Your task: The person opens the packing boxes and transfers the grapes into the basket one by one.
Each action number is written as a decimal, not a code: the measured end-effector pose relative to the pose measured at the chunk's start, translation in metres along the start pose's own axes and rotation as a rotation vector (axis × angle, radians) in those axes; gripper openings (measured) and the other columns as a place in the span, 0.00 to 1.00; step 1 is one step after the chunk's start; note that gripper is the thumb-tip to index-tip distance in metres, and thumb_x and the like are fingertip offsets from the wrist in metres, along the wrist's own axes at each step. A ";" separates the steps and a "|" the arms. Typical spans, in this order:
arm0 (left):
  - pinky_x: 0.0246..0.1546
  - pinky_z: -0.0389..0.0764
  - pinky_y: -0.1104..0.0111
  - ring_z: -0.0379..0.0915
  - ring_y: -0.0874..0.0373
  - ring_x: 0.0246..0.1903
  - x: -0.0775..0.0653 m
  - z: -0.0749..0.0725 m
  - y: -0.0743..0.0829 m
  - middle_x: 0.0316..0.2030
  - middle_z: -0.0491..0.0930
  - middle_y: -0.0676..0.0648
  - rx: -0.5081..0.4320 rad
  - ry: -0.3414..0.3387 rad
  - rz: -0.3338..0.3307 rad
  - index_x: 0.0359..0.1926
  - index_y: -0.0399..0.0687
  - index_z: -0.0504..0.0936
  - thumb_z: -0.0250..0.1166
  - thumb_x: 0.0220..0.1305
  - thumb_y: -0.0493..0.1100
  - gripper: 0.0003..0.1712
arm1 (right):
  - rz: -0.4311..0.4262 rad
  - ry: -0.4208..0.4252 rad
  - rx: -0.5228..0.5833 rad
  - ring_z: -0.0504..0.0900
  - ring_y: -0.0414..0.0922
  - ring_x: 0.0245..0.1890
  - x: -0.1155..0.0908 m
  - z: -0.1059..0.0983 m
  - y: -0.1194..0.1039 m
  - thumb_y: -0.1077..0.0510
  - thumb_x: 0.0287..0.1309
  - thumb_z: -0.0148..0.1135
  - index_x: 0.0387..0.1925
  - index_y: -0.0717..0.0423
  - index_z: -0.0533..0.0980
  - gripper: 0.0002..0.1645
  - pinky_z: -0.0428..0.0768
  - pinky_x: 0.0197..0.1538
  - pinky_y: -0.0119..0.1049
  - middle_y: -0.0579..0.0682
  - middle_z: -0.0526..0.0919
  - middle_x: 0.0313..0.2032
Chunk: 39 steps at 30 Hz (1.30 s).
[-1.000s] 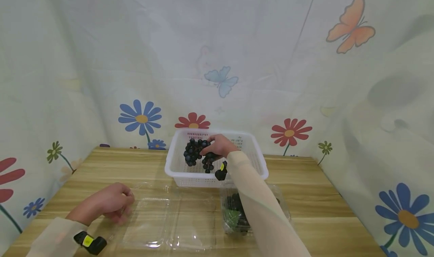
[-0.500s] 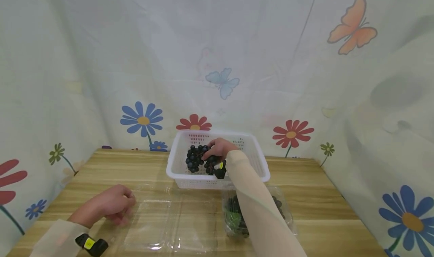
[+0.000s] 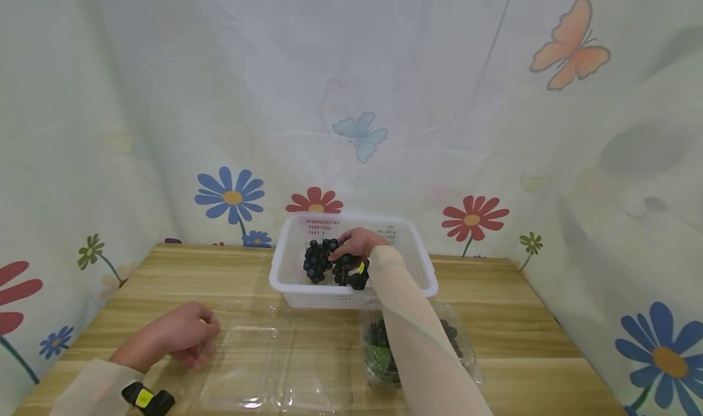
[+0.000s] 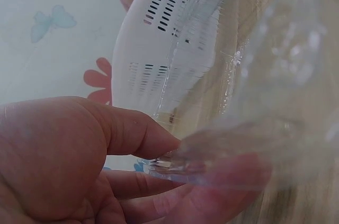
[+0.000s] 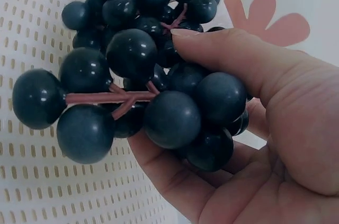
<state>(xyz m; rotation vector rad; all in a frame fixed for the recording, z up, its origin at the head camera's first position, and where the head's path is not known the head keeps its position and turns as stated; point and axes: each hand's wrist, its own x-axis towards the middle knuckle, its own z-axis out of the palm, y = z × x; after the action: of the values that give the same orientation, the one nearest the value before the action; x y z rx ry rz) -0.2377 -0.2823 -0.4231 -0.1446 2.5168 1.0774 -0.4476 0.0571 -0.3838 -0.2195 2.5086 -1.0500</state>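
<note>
My right hand (image 3: pixel 358 243) holds a bunch of dark grapes (image 5: pixel 172 119) inside the white perforated basket (image 3: pixel 318 296). In the right wrist view its thumb lies over the bunch and the fingers curl beneath, with pinkish stems showing between the berries. My left hand (image 3: pixel 189 330) pinches the edge of a clear plastic clamshell box (image 3: pixel 236 361) between thumb and fingers, as the left wrist view (image 4: pixel 159 163) shows. This box lies opened out on the wooden table, its lid and base side by side.
A second clear box (image 3: pixel 379 367) with dark grapes and a green leaf stands at the right, partly hidden by my right forearm. The wooden table (image 3: pixel 527 324) ends against a flowered curtain (image 3: pixel 417 86) behind the basket.
The right hand and the bunch of grapes have sunk slightly lower in the basket. The left hand keeps its place at the box's edge.
</note>
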 end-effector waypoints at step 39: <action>0.23 0.86 0.65 0.81 0.56 0.19 0.003 0.000 -0.001 0.28 0.83 0.44 0.018 -0.005 -0.019 0.48 0.35 0.79 0.56 0.73 0.39 0.12 | 0.005 -0.144 -0.078 0.88 0.57 0.48 -0.003 -0.008 0.005 0.48 0.58 0.75 0.69 0.60 0.69 0.43 0.85 0.56 0.52 0.62 0.75 0.66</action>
<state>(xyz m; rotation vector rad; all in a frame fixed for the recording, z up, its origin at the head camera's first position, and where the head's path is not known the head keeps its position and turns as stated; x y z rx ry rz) -0.2406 -0.2824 -0.4251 -0.1606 2.5147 1.0467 -0.4481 0.0665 -0.3812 -0.3003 2.4208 -0.9025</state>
